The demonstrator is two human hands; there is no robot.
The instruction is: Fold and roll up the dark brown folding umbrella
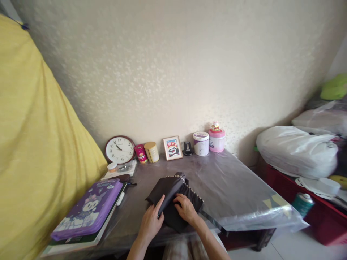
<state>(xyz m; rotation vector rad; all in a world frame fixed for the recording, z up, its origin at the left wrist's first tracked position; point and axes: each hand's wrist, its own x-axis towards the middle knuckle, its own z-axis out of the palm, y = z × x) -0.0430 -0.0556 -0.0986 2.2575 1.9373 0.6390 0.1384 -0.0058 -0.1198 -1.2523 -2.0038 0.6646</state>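
A black fabric item (170,189) with a black-and-white checkered edging lies in folds near the table's front edge. Its right part is gathered into pleats, and I cannot make out what kind of item it is. On its left side, my left hand (152,221) grips a raised fold between thumb and fingers. My right hand (186,208) rests on the pleated right part, its fingers bent and closed on the cloth. The fingertips of both hands are partly hidden in the folds.
A plastic-covered table (230,187) stands against the wall. Left lies a purple zip case (90,209) on books. Along the back are a clock (119,149), two tins, a picture frame (172,148) and two tubs. A yellow curtain (40,144) hangs left; white bags (296,150) are right.
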